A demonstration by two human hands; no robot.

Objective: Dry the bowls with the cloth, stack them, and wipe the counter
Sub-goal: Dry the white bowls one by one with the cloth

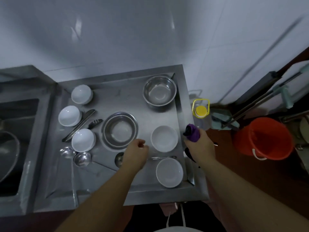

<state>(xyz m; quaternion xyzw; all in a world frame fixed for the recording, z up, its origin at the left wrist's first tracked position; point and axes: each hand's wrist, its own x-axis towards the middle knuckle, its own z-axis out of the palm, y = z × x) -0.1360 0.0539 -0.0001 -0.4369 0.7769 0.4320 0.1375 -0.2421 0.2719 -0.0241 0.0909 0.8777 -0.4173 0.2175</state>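
Note:
Several white bowls stand on the steel counter (pixel 150 114). Three are upside down at the left (pixel 82 94) (pixel 69 115) (pixel 83 139). Two sit upright at the right (pixel 164 138) (pixel 169 172). A steel bowl (pixel 159 92) stands at the back right and a shallow steel dish (pixel 119 129) in the middle. My right hand (pixel 201 146) grips a bunched purple cloth (pixel 192 133) over the counter's right edge. My left hand (pixel 136 153) hovers with loosely curled fingers between the dish and the nearer upright bowl, holding nothing.
Tongs (pixel 80 125), two ladles (pixel 82 159) (pixel 67 152) and a spoon (pixel 163 157) lie on the counter. A sink (pixel 16 131) is at the left. Right of the counter stand a yellow-capped bottle (pixel 200 113), an orange bucket (pixel 263 138) and mop handles (pixel 254 101).

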